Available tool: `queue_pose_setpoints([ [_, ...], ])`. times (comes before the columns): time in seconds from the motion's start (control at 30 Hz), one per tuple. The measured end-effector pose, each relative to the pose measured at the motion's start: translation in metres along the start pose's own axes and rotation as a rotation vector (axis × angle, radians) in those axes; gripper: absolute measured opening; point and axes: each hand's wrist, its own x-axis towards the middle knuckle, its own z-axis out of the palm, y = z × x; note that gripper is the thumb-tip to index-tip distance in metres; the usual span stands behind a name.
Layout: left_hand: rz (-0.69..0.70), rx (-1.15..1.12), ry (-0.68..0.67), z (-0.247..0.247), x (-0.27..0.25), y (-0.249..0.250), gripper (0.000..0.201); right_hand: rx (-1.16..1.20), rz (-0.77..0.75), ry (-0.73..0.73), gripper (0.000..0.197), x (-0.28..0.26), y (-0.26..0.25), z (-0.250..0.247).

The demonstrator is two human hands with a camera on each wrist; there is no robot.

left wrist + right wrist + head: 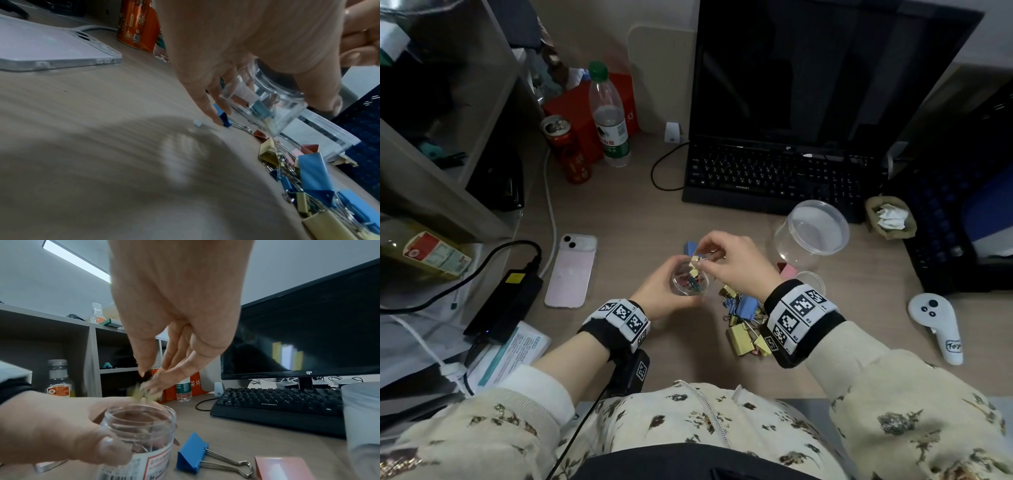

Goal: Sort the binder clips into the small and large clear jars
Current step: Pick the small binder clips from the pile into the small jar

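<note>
My left hand [681, 284] grips the small clear jar [693, 286] just above the desk, thumb and fingers round its wall [265, 104]. Several small clips lie inside. My right hand [702, 253] hovers over the jar mouth [139, 412], fingers straight and thumb apart [149, 379]. A small yellow clip [140, 394] is blurred just below the fingertips, over the opening. The large clear jar [811, 233] stands at the back right. A pile of yellow and blue clips [743, 318] lies under my right wrist. A big blue clip [193, 452] lies behind the small jar.
A pink phone [571, 270] lies to the left, a power brick [506, 305] beyond it. Keyboard [774, 178] and monitor stand behind. A bottle [609, 116] and can [565, 150] are at the back left. A white controller [938, 325] lies right. A pink clip [787, 270] sits by the large jar.
</note>
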Motion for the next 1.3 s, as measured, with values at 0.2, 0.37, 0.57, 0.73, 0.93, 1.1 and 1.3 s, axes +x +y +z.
queue_pose_setpoints([
  [0.2,0.000,0.004,0.061,-0.001,0.001,-0.002,0.080,-0.007,0.003,0.057,0.027,0.000,0.018,-0.007],
  [0.37,-0.019,0.001,0.090,-0.006,-0.002,-0.003,0.086,-0.371,0.153,-0.122,0.030,0.000,0.055,-0.001],
  [0.57,-0.032,0.023,0.106,-0.012,-0.002,-0.007,0.090,-0.572,0.189,-0.244,0.047,-0.008,0.073,0.020],
  [0.73,-0.037,0.043,0.106,-0.013,0.001,-0.005,0.085,-0.708,0.142,-0.264,0.046,-0.004,0.072,0.031],
  [0.93,-0.033,0.056,0.094,-0.013,0.001,-0.001,0.080,-0.715,0.162,-0.331,0.026,-0.002,0.067,0.036],
  [1.1,-0.042,0.059,0.108,-0.012,0.001,-0.003,0.083,-0.594,0.158,-0.283,0.026,-0.004,0.072,0.030],
  [1.3,-0.047,0.041,0.109,-0.009,0.003,-0.004,0.079,-0.349,0.163,-0.137,0.017,-0.002,0.069,0.015],
])
